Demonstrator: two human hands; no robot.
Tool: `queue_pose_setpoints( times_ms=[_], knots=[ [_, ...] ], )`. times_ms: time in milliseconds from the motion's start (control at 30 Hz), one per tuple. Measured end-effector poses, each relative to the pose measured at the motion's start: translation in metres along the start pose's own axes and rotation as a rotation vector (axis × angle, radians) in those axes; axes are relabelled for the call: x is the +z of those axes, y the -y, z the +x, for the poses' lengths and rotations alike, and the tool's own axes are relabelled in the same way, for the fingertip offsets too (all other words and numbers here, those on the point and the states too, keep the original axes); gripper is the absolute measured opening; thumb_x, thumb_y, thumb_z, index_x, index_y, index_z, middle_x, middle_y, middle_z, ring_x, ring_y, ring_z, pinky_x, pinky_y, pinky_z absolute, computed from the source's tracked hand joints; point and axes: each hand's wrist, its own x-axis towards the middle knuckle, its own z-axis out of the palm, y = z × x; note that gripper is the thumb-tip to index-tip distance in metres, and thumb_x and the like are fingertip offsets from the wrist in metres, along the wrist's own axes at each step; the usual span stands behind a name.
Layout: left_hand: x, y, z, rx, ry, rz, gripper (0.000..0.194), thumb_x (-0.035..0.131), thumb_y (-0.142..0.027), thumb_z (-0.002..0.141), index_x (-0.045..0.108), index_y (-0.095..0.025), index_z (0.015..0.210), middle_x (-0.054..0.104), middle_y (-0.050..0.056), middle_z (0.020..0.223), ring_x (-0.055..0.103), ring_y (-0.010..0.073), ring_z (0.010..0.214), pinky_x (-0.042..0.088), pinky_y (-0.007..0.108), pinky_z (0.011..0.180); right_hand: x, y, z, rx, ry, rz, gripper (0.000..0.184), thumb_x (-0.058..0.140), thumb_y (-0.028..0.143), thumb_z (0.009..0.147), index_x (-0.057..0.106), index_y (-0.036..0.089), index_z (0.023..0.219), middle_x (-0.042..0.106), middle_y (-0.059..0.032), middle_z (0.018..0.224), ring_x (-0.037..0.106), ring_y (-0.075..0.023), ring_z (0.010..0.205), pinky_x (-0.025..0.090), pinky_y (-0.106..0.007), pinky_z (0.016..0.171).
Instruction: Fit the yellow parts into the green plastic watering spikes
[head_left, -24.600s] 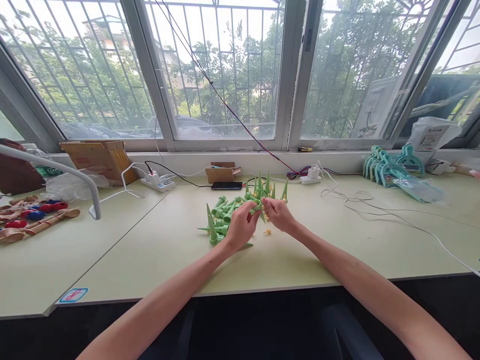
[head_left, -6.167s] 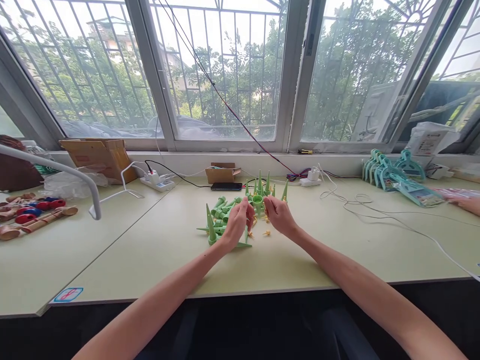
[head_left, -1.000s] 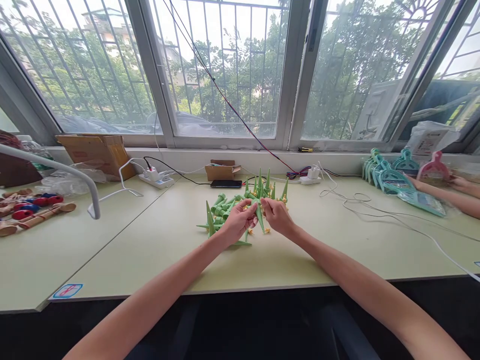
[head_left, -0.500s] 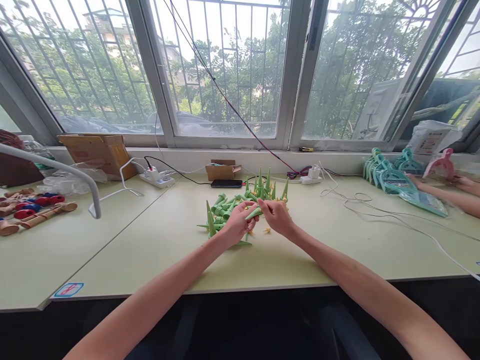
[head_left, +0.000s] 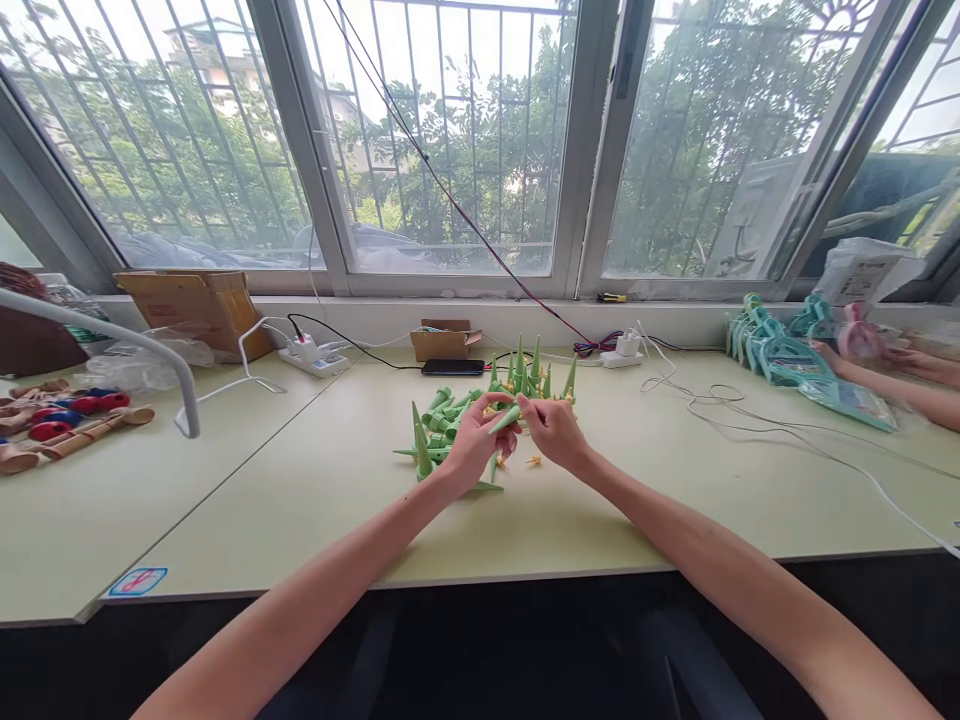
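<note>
My left hand [head_left: 471, 444] and my right hand [head_left: 553, 432] meet over a pale green table [head_left: 600, 500], both closed on one green plastic cone spike [head_left: 507, 417] held between them, its tip pointing left and down. A loose pile of the same green spikes [head_left: 439, 425] lies just left of and behind my hands. Several spikes stand upright [head_left: 534, 372] in a row behind my right hand. Small yellow pieces [head_left: 534, 461] lie on the table under my hands.
A black phone [head_left: 451, 368], a small cardboard box [head_left: 442, 340] and a power strip [head_left: 313, 357] sit near the window sill. Wooden toys [head_left: 60, 425] lie far left beside a white lamp arm [head_left: 112, 335]. Another person's hands [head_left: 900, 365] handle teal items [head_left: 772, 345] at far right. White cables [head_left: 750, 420] cross the right side.
The spike between my hands has turned from pointing downward to lying nearly level. The other person's hands at the right have shifted with a pink item.
</note>
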Motion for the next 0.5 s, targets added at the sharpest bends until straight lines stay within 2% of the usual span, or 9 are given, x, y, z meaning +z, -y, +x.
queue_pose_setpoints(
  times_ms=[167, 300, 500],
  knots=[
    [0.002, -0.004, -0.002, 0.036, 0.017, 0.067, 0.04, 0.076, -0.029, 0.069, 0.058, -0.019, 0.103, 0.061, -0.002, 0.066, 0.052, 0.0076, 0.044, 0.042, 0.021, 0.042, 0.0, -0.002, 0.001, 0.041, -0.003, 0.027, 0.061, 0.029, 0.058, 0.095, 0.041, 0.018, 0.051, 0.039, 0.0012, 0.045, 0.032, -0.0096, 0.045, 0.024, -0.025, 0.049],
    [0.002, -0.002, -0.001, 0.101, 0.038, 0.198, 0.038, 0.073, -0.036, 0.073, 0.06, -0.018, 0.103, 0.058, -0.002, 0.06, 0.052, 0.0094, 0.042, 0.043, 0.023, 0.042, 0.0, -0.002, 0.002, 0.052, 0.011, 0.039, 0.06, 0.029, 0.056, 0.096, 0.041, 0.018, 0.051, 0.044, 0.0003, 0.046, 0.035, -0.0097, 0.046, 0.025, -0.025, 0.049],
    [0.001, 0.007, -0.002, 0.202, -0.001, 0.479, 0.026, 0.061, -0.043, 0.082, 0.06, -0.018, 0.089, 0.057, 0.0, 0.063, 0.051, 0.0102, 0.039, 0.039, 0.023, 0.036, -0.004, -0.011, 0.007, 0.045, 0.011, -0.015, 0.057, 0.031, 0.054, 0.096, 0.028, 0.019, 0.051, 0.032, 0.0024, 0.046, 0.025, -0.0097, 0.047, 0.02, -0.027, 0.05]
  ],
)
